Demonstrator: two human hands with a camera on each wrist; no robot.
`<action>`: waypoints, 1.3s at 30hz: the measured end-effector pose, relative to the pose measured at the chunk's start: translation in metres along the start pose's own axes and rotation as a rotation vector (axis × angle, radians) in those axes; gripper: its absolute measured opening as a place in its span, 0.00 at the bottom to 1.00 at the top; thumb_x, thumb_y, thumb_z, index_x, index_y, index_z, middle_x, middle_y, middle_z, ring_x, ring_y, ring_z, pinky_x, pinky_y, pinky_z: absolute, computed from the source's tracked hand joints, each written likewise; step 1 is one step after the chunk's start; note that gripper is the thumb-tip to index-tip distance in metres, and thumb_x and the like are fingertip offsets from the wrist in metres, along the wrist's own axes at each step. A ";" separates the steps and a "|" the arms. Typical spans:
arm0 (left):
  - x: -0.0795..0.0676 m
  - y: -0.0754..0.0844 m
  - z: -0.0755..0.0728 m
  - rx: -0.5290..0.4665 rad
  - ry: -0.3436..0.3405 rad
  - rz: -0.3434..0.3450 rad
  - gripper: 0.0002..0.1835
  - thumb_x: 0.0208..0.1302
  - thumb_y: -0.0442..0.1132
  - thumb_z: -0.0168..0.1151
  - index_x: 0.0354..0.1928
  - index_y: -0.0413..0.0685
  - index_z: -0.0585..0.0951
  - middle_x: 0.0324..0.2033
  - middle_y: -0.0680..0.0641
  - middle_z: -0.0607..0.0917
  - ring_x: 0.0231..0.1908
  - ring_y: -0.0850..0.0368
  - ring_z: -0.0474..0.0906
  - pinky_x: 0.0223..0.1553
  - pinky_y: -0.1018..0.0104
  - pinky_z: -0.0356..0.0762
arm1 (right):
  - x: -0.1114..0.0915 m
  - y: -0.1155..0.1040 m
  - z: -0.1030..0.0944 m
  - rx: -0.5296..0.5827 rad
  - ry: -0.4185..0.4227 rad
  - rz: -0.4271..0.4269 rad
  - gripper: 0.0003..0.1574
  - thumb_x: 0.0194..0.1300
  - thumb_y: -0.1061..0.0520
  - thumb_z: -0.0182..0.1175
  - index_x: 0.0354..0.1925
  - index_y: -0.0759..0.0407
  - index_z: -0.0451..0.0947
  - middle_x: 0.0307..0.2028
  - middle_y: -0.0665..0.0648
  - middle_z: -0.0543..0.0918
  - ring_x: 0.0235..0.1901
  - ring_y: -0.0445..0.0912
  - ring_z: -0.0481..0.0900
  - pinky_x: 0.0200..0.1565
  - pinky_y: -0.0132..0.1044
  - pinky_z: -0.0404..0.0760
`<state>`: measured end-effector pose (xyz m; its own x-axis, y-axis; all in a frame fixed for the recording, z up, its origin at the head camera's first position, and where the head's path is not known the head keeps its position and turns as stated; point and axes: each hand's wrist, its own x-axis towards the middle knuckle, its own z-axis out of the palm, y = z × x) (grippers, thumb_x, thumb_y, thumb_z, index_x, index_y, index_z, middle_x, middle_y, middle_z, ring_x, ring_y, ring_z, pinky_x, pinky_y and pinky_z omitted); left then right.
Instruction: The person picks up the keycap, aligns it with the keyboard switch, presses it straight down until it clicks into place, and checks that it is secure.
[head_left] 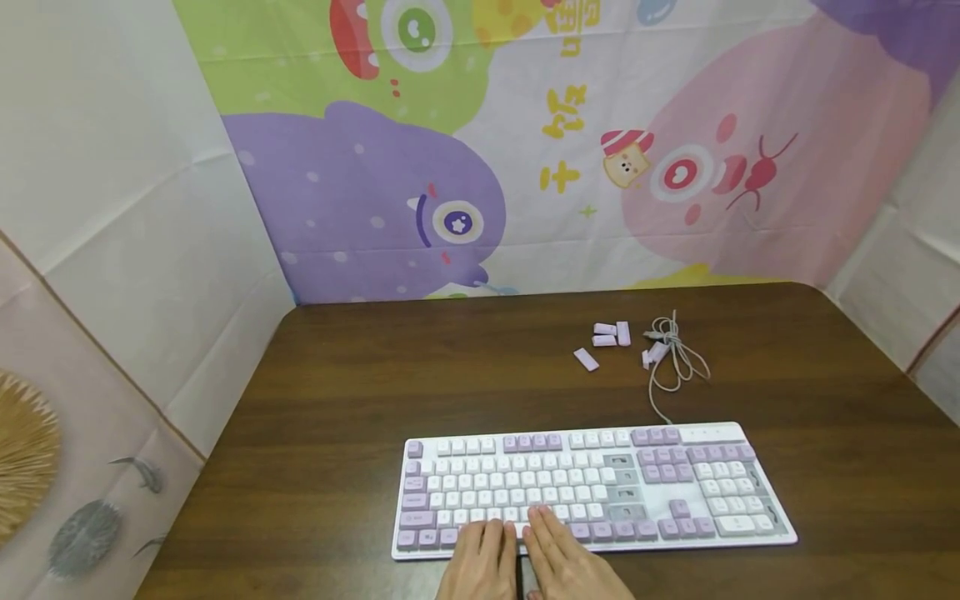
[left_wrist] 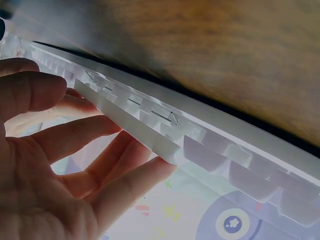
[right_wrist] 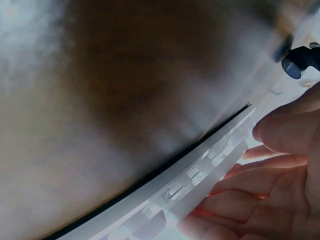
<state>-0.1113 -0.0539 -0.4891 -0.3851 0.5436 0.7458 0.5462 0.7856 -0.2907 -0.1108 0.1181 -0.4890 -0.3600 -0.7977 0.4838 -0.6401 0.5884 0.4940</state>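
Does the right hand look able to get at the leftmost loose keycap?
Probably yes, once the right hand leaves the space bar: only keyboard and bare tabletop lie before the leftmost loose keycap, uncovered.

Head view high, facing forward-down; wrist views close, both facing white spacebar [left_wrist: 137,128].

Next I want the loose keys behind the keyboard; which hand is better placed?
Probably the right hand: the loose keys lie beyond the right half of the keyboard, nearer it. Both hands touch the white space bar, but the left hand would likely reach farther across.
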 end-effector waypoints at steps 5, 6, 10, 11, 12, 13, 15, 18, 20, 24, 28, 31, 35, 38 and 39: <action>0.000 -0.001 -0.001 0.017 -0.006 0.032 0.19 0.55 0.41 0.44 0.29 0.38 0.85 0.25 0.47 0.76 0.27 0.56 0.67 0.31 0.65 0.67 | 0.001 0.001 -0.003 0.012 -0.041 -0.006 0.34 0.72 0.43 0.34 0.41 0.63 0.82 0.43 0.61 0.84 0.48 0.50 0.80 0.71 0.43 0.32; 0.000 -0.002 -0.002 0.008 -0.022 0.035 0.19 0.52 0.41 0.46 0.29 0.38 0.85 0.25 0.47 0.76 0.27 0.56 0.67 0.31 0.65 0.67 | 0.002 0.002 -0.005 0.022 -0.049 -0.005 0.34 0.71 0.43 0.35 0.41 0.63 0.82 0.43 0.61 0.84 0.48 0.50 0.80 0.71 0.43 0.31; 0.008 -0.010 -0.013 -0.061 -0.170 0.000 0.15 0.39 0.40 0.60 0.32 0.43 0.85 0.27 0.50 0.75 0.28 0.59 0.67 0.25 0.72 0.69 | 0.006 0.008 -0.012 0.091 -0.067 0.019 0.29 0.69 0.44 0.42 0.40 0.62 0.82 0.43 0.61 0.84 0.47 0.50 0.81 0.65 0.37 0.63; 0.012 -0.013 -0.016 -0.090 -0.222 -0.012 0.15 0.37 0.39 0.64 0.33 0.44 0.85 0.27 0.51 0.75 0.29 0.59 0.68 0.21 0.74 0.69 | 0.007 0.011 -0.014 0.124 -0.076 0.037 0.27 0.68 0.45 0.45 0.41 0.62 0.82 0.44 0.60 0.85 0.47 0.49 0.82 0.60 0.35 0.70; 0.015 -0.016 -0.019 -0.117 -0.275 -0.022 0.15 0.36 0.38 0.67 0.34 0.46 0.84 0.28 0.52 0.75 0.29 0.60 0.68 0.19 0.75 0.68 | 0.008 0.013 -0.016 0.162 -0.093 0.055 0.25 0.66 0.45 0.48 0.42 0.62 0.82 0.44 0.60 0.84 0.48 0.50 0.82 0.53 0.33 0.76; 0.019 -0.019 -0.021 -0.135 -0.320 -0.034 0.16 0.35 0.37 0.70 0.34 0.48 0.84 0.28 0.52 0.74 0.29 0.60 0.69 0.17 0.75 0.67 | 0.009 0.015 -0.017 0.195 -0.102 0.069 0.24 0.63 0.46 0.52 0.42 0.63 0.82 0.45 0.61 0.84 0.48 0.50 0.82 0.46 0.32 0.79; 0.025 -0.024 -0.023 -0.159 -0.380 -0.044 0.16 0.34 0.36 0.72 0.32 0.51 0.84 0.27 0.54 0.75 0.29 0.61 0.70 0.14 0.74 0.67 | 0.010 0.017 -0.020 0.253 -0.114 0.096 0.24 0.58 0.46 0.58 0.43 0.64 0.82 0.45 0.61 0.84 0.48 0.50 0.82 0.43 0.33 0.80; 0.029 -0.029 -0.023 -0.156 -0.383 -0.043 0.14 0.31 0.34 0.72 0.26 0.54 0.83 0.25 0.55 0.75 0.27 0.61 0.71 0.13 0.71 0.66 | 0.011 0.016 -0.020 0.233 -0.095 0.082 0.26 0.51 0.46 0.62 0.42 0.65 0.82 0.44 0.62 0.84 0.47 0.51 0.82 0.42 0.33 0.81; 0.028 -0.030 -0.022 -0.138 -0.349 -0.039 0.13 0.29 0.34 0.72 0.22 0.55 0.81 0.23 0.55 0.75 0.26 0.61 0.71 0.11 0.71 0.64 | 0.012 0.013 -0.019 0.186 -0.062 0.066 0.26 0.51 0.46 0.60 0.40 0.65 0.82 0.43 0.62 0.84 0.47 0.50 0.82 0.42 0.32 0.80; 0.026 -0.031 -0.021 -0.126 -0.308 -0.031 0.12 0.27 0.34 0.72 0.20 0.54 0.80 0.22 0.55 0.75 0.24 0.62 0.70 0.10 0.71 0.62 | 0.013 0.008 -0.017 0.117 -0.020 0.059 0.23 0.62 0.50 0.46 0.39 0.64 0.82 0.43 0.61 0.84 0.47 0.50 0.81 0.44 0.31 0.79; 0.025 -0.031 -0.022 -0.140 -0.331 -0.040 0.12 0.27 0.33 0.71 0.20 0.54 0.80 0.22 0.55 0.75 0.25 0.62 0.70 0.11 0.71 0.63 | 0.013 0.007 -0.016 0.101 -0.002 0.059 0.32 0.68 0.52 0.32 0.39 0.64 0.82 0.43 0.61 0.84 0.47 0.50 0.81 0.45 0.31 0.79; 0.026 -0.032 -0.023 -0.155 -0.345 -0.045 0.12 0.27 0.33 0.71 0.19 0.54 0.80 0.22 0.55 0.74 0.25 0.62 0.70 0.12 0.71 0.64 | 0.013 0.008 -0.017 0.106 -0.003 0.047 0.26 0.65 0.51 0.40 0.39 0.64 0.82 0.43 0.61 0.84 0.47 0.50 0.81 0.45 0.31 0.79; 0.029 -0.037 -0.022 -0.222 -0.360 -0.074 0.12 0.30 0.31 0.70 0.20 0.56 0.82 0.21 0.57 0.76 0.24 0.63 0.73 0.15 0.71 0.66 | 0.014 0.012 -0.022 0.191 -0.060 0.065 0.23 0.53 0.49 0.58 0.41 0.64 0.82 0.44 0.61 0.84 0.48 0.50 0.82 0.44 0.32 0.80; 0.035 -0.042 -0.020 -0.288 -0.415 -0.100 0.12 0.33 0.32 0.71 0.21 0.58 0.84 0.21 0.58 0.78 0.24 0.63 0.76 0.18 0.71 0.69 | 0.015 0.018 -0.028 0.296 -0.142 0.107 0.30 0.44 0.50 0.66 0.45 0.65 0.80 0.47 0.62 0.83 0.49 0.51 0.81 0.45 0.34 0.80; 0.037 -0.044 -0.019 -0.301 -0.434 -0.100 0.11 0.34 0.33 0.71 0.22 0.59 0.85 0.21 0.58 0.79 0.24 0.63 0.77 0.19 0.70 0.70 | 0.015 0.019 -0.030 0.324 -0.165 0.122 0.31 0.42 0.51 0.66 0.46 0.65 0.80 0.48 0.62 0.83 0.50 0.51 0.81 0.45 0.35 0.80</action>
<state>-0.1349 -0.0741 -0.4373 -0.6837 0.5924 0.4262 0.6554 0.7553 0.0015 -0.1086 0.1210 -0.4507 -0.5340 -0.7505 0.3894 -0.7577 0.6291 0.1733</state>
